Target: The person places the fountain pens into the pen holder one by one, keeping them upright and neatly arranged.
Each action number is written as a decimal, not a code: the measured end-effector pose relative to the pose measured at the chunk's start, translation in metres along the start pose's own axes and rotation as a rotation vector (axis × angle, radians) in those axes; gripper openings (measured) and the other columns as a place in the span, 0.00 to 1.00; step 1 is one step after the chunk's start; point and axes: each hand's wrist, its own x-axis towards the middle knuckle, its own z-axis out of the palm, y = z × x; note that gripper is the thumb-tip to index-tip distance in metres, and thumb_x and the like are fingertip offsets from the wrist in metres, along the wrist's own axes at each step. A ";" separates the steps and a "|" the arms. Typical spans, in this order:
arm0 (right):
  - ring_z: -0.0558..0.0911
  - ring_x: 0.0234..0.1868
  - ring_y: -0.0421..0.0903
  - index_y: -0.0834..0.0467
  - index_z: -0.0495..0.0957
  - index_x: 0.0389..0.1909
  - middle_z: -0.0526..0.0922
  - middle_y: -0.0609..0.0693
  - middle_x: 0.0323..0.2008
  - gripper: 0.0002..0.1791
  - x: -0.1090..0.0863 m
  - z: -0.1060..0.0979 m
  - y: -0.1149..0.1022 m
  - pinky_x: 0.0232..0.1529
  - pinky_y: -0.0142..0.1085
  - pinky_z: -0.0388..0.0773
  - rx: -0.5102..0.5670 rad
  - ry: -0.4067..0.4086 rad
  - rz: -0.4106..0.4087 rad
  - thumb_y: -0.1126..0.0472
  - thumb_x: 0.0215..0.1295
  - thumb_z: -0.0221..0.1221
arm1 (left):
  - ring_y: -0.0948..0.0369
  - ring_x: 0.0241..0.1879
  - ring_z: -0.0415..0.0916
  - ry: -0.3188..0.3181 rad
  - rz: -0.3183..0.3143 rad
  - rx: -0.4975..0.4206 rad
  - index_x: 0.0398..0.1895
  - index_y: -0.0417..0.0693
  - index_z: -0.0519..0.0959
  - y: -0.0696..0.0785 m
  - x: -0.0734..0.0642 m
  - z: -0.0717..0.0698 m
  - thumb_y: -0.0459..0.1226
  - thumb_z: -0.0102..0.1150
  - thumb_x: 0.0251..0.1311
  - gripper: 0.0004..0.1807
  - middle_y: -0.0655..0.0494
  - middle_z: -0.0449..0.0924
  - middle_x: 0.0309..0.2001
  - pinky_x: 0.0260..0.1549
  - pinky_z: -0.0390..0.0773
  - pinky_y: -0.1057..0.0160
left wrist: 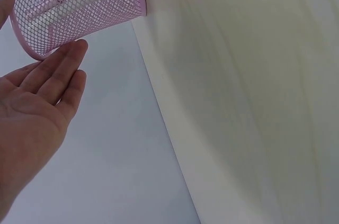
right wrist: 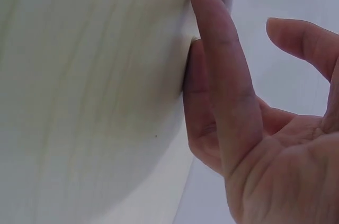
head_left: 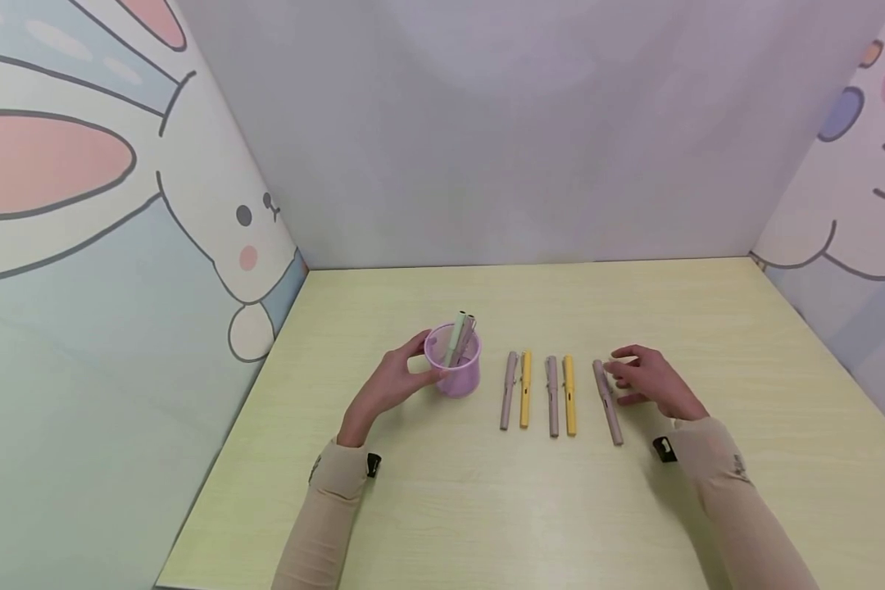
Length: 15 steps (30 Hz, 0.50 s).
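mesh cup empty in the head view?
No, a pale green pen and a mauve pen lean inside the mesh cup.

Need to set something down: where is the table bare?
Bare table lies between the sleeves, nearer than the five loose pens, and behind the cup and pens, up to the back wall. Crowded: the row from left hand and cup to right hand.

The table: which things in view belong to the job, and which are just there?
Likely the job:
cup, held by left hand
pens inside it
three mauve pens, two yellow pens on the table
right hand, beside the rightmost pen

Just there:
bunny picture
back wall
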 end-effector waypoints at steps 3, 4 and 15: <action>0.77 0.44 0.49 0.76 0.57 0.72 0.73 0.66 0.53 0.35 0.001 0.001 -0.001 0.41 0.43 0.86 0.000 -0.008 0.001 0.56 0.78 0.56 | 0.48 0.69 0.70 0.001 -0.001 -0.001 0.79 0.52 0.64 0.001 0.000 0.000 0.44 0.69 0.66 0.41 0.47 0.75 0.68 0.66 0.67 0.38; 0.77 0.44 0.50 0.76 0.57 0.72 0.73 0.67 0.54 0.35 0.001 0.001 0.000 0.41 0.43 0.86 0.000 -0.009 0.002 0.57 0.78 0.56 | 0.48 0.69 0.70 0.000 -0.001 -0.001 0.80 0.52 0.64 0.001 0.000 0.000 0.44 0.69 0.66 0.41 0.47 0.75 0.68 0.66 0.66 0.38; 0.77 0.53 0.60 0.79 0.57 0.71 0.71 0.76 0.60 0.33 0.002 0.006 -0.002 0.41 0.44 0.86 -0.036 -0.021 0.002 0.60 0.77 0.55 | 0.48 0.69 0.70 -0.007 0.001 -0.006 0.79 0.51 0.64 0.002 0.000 -0.001 0.45 0.69 0.65 0.41 0.44 0.75 0.68 0.66 0.65 0.37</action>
